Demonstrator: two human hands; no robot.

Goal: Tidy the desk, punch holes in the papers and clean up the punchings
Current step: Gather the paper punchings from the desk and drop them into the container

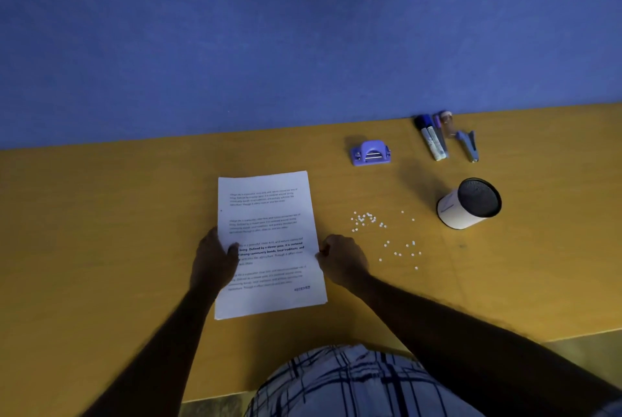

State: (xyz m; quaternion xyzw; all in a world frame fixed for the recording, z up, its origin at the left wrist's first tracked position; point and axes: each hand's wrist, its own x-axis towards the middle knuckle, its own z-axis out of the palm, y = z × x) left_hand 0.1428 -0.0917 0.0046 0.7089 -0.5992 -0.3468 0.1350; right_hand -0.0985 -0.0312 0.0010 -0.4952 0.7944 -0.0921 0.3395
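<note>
While the paper stack point(269, 241) is laid on the counter point(101, 214), its side edges are pinched by the left hand point(212, 261) and right hand point(343, 260), fingers point(325, 250) curled.

White garment point(353, 386), dark plaid stripes; forearms point(420, 312) bare.

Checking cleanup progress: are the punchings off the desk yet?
No, the white punchings lie scattered on the desk between the papers and the pen holder.

Papers point(269, 241) lie on the desk point(101, 231), punchings point(380, 231) to their right, hole punch point(371, 153) behind.
</note>
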